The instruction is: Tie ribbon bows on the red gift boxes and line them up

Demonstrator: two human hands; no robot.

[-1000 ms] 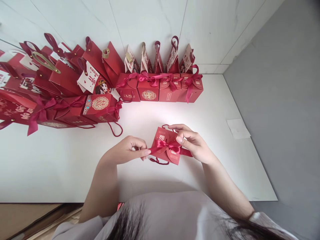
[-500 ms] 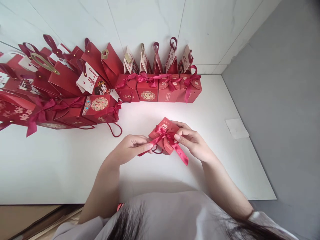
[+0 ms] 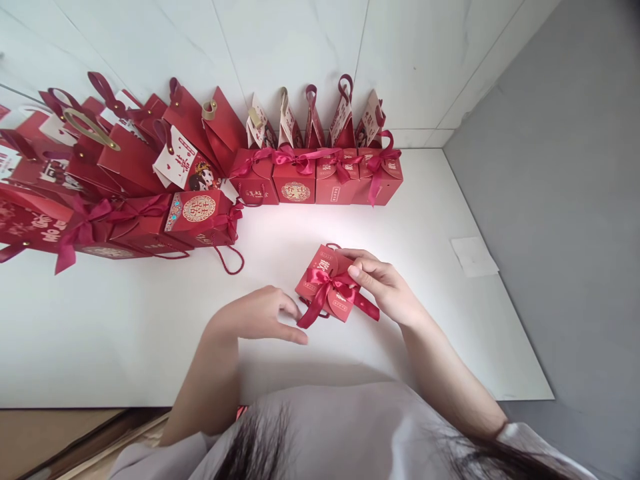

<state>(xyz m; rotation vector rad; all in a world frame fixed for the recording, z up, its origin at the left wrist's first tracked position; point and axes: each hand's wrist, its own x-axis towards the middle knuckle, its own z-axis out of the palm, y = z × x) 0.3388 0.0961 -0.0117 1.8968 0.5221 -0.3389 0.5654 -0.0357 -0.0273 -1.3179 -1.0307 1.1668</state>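
Ribbon (image 3: 331,281), satiny and looped, atop angular red box (image 3: 341,307)

– How is the left hand (image 3: 260,315) posed?

– It is held with its back turned upward, and the left thumb (image 3: 293,334) is stretched out away from the loosely bent left fingers (image 3: 287,305), so a gap is left between them. The left wrist (image 3: 223,327) is bent inward.

– And the right hand (image 3: 389,288)?

– It is closed in a light grip: the right thumb (image 3: 366,279) is laid forward, and the right index finger (image 3: 375,265) is curved above it (some of the other fingertips are hidden). The right forearm (image 3: 447,367) is slanted inward, and the left forearm (image 3: 213,373) is raised more steeply.
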